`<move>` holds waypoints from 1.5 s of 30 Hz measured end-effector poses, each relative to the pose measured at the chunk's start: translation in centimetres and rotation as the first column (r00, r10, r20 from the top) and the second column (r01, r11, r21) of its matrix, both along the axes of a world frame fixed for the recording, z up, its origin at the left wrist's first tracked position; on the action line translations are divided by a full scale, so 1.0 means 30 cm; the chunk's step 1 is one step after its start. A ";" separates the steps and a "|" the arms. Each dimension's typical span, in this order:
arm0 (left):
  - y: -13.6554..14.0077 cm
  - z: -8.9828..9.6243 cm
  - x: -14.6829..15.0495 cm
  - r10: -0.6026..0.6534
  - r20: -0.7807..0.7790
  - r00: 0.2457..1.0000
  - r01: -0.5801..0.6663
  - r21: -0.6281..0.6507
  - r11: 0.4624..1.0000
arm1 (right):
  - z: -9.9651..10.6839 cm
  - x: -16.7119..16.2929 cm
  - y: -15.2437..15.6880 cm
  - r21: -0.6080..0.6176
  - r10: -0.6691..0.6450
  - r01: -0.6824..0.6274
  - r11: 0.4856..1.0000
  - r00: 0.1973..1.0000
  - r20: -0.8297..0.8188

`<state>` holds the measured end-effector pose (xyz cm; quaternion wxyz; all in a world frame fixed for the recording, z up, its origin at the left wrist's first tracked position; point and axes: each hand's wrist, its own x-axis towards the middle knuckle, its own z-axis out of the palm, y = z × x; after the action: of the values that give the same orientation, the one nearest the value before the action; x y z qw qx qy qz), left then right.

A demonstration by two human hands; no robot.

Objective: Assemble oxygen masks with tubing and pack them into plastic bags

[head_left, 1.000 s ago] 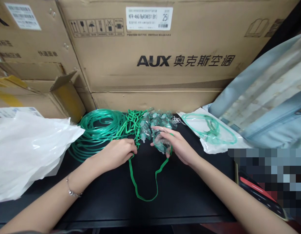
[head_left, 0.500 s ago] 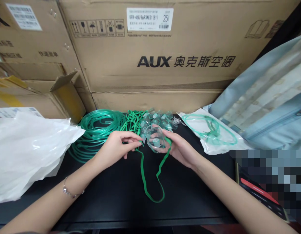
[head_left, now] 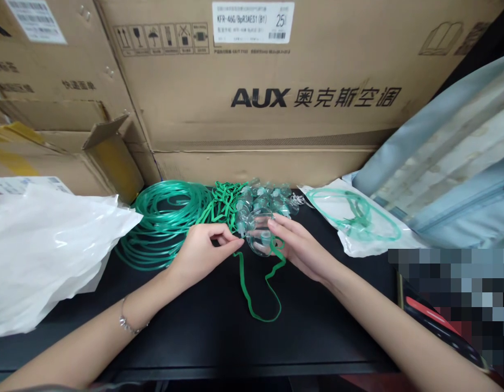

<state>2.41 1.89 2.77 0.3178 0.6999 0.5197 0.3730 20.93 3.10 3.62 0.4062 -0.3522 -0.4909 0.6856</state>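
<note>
My right hand [head_left: 295, 245] is closed around a clear oxygen mask [head_left: 260, 234], its open side facing me. A green elastic strap [head_left: 252, 305] hangs from the mask's right side in a loop above the black table. The strap's other end runs up to my left hand [head_left: 213, 245], whose thumb and forefinger pinch it just left of the mask. Behind my hands lie several more clear masks [head_left: 282, 204] in a pile, with a tangle of green straps [head_left: 227, 196] beside them on the left.
Coiled green tubing [head_left: 166, 212] lies at the left. White plastic bags [head_left: 51, 256] are stacked farther left. A bag with green tubing [head_left: 358, 220] rests at the right, near a red and black object [head_left: 435, 316]. Large cardboard boxes [head_left: 186, 109] stand behind the black table [head_left: 219, 337].
My left fingers have shifted slightly right, bringing the strap end close to the mask's left edge. The strap's loop has risen a little and its right part has bunched near the mask.
</note>
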 end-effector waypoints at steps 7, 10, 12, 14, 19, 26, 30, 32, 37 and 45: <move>-0.002 0.003 0.003 -0.005 -0.017 1.000 0.004 -0.042 0.999 | -0.013 0.000 0.000 0.065 0.063 -0.070 0.995 0.992 0.113; -0.002 0.003 0.003 -0.011 -0.018 1.000 0.010 -0.055 0.998 | -0.016 -0.001 0.000 0.092 0.068 -0.080 0.992 0.989 0.131; -0.001 0.004 0.003 -0.024 0.005 1.000 0.024 -0.082 0.996 | -0.015 -0.001 -0.001 0.106 0.069 -0.084 0.991 0.988 0.136; -0.001 0.004 0.003 -0.039 0.033 0.999 0.042 -0.114 0.993 | -0.015 -0.001 -0.003 0.115 0.067 -0.084 0.990 0.987 0.143; -0.002 0.004 0.004 -0.061 0.067 0.996 0.070 -0.142 0.987 | -0.015 0.000 -0.005 0.125 0.067 -0.089 0.988 0.983 0.169; 0.003 0.009 0.003 -0.040 0.130 0.991 0.072 -0.252 0.965 | -0.014 0.001 -0.004 0.192 0.059 -0.096 0.977 0.980 0.192; 0.001 0.017 0.002 -0.036 0.188 0.981 0.097 -0.323 0.941 | -0.013 0.000 -0.006 0.233 0.037 -0.090 0.968 0.975 0.221; 0.000 0.017 0.005 -0.026 0.214 0.977 0.096 -0.324 0.941 | -0.013 -0.001 -0.006 0.252 0.038 -0.101 0.962 0.970 0.241; -0.005 0.006 0.018 0.032 0.214 0.976 0.031 -0.285 0.958 | -0.020 -0.005 -0.001 0.301 0.046 -0.133 0.944 0.959 0.280; -0.008 -0.001 0.029 0.059 0.183 0.981 -0.023 -0.197 0.980 | -0.027 0.003 0.005 0.374 0.066 -0.186 0.909 0.948 0.312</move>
<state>3.29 1.66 2.73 0.4242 0.6165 0.5356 0.3914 21.03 3.25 2.79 0.3468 -0.3265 -0.6965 0.5366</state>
